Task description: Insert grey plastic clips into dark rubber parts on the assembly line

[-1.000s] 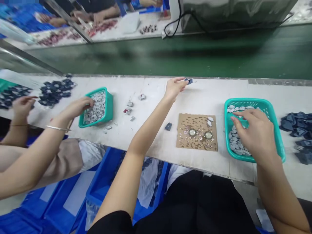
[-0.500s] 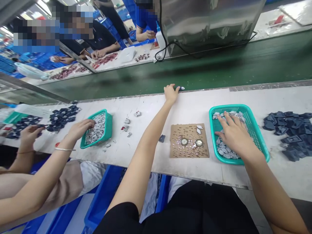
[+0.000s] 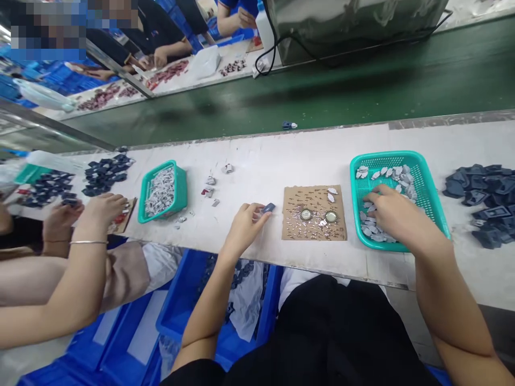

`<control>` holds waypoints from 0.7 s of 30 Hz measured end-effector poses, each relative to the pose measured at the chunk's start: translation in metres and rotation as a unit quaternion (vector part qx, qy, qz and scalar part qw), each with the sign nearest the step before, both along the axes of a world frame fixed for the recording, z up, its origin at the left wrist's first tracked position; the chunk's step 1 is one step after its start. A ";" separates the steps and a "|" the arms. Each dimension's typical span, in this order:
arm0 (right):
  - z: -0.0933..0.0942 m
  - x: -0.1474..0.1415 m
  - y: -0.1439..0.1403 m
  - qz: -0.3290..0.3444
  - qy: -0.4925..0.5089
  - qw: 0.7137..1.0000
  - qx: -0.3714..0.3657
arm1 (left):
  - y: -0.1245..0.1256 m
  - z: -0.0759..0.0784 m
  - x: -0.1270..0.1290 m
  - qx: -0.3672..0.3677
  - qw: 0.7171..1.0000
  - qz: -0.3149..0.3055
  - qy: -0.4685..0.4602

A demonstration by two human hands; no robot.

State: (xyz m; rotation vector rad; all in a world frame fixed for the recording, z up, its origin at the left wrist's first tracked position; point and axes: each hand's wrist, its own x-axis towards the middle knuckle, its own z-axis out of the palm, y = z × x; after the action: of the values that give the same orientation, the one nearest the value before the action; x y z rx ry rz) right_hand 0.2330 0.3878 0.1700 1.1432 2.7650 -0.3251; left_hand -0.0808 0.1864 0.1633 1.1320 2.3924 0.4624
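My left hand (image 3: 246, 224) rests at the near side of the white bench, and its fingertips pinch a small dark blue plastic part (image 3: 269, 207) just left of a brown cardboard pad (image 3: 298, 225). Two round metal pieces (image 3: 306, 215) and scattered small bits lie on the pad. My right hand (image 3: 396, 214) is inside a teal basket (image 3: 438, 206) of small grey pieces, fingers curled down into them with the tips hidden. Another small blue part (image 3: 288, 125) lies at the edge of the green conveyor.
A pile of dark blue parts (image 3: 485, 201) lies right of the basket. To the left, a co-worker's hands (image 3: 100, 210) work beside a second teal basket (image 3: 181, 185) and more dark parts (image 3: 105, 172). Blue crates (image 3: 177, 316) stand under the bench.
My left hand let go of a small blue part at the conveyor edge and came back to the near dark part by the pad. My right hand stayed in the basket.
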 end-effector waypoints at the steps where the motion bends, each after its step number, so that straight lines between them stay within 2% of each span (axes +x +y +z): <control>1: 0.001 0.000 0.000 0.004 0.001 1.000 -0.001 | -0.002 -0.004 0.002 0.026 1.000 0.012 -0.009; 4: 0.006 -0.002 0.003 0.014 0.003 1.000 -0.005 | -0.002 -0.011 0.006 0.090 0.994 0.048 -0.023; 7: 0.010 -0.004 0.006 0.008 0.014 1.000 -0.006 | 0.000 -0.006 0.011 0.138 0.982 0.094 -0.091; 9: 0.013 -0.003 0.007 -0.022 0.065 0.997 -0.027 | 0.005 0.002 0.015 0.182 0.957 0.118 -0.191; 11: 0.019 -0.002 0.009 -0.066 0.160 0.982 -0.072 | 0.012 0.010 0.019 0.220 0.913 0.119 -0.322; 14: 0.031 0.001 0.007 -0.106 0.308 0.931 -0.166 | 0.029 0.021 0.025 0.232 0.837 0.093 -0.487; 16: 0.040 0.001 0.004 -0.106 0.371 0.889 -0.246 | 0.043 0.024 0.030 0.224 0.801 0.069 -0.552; 18: 0.046 0.001 -0.001 -0.100 0.413 0.844 -0.328 | 0.057 0.023 0.035 0.211 0.776 0.038 -0.593; 21: 0.051 -0.002 -0.006 -0.104 0.453 0.775 -0.428 | 0.079 0.017 0.042 0.182 0.756 -0.025 -0.628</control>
State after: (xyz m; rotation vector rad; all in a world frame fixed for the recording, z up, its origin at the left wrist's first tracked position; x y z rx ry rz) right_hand 0.2308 0.3821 0.2209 1.1399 2.3935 -2.3921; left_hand -0.0386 0.2649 0.1806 0.6103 1.0777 1.2221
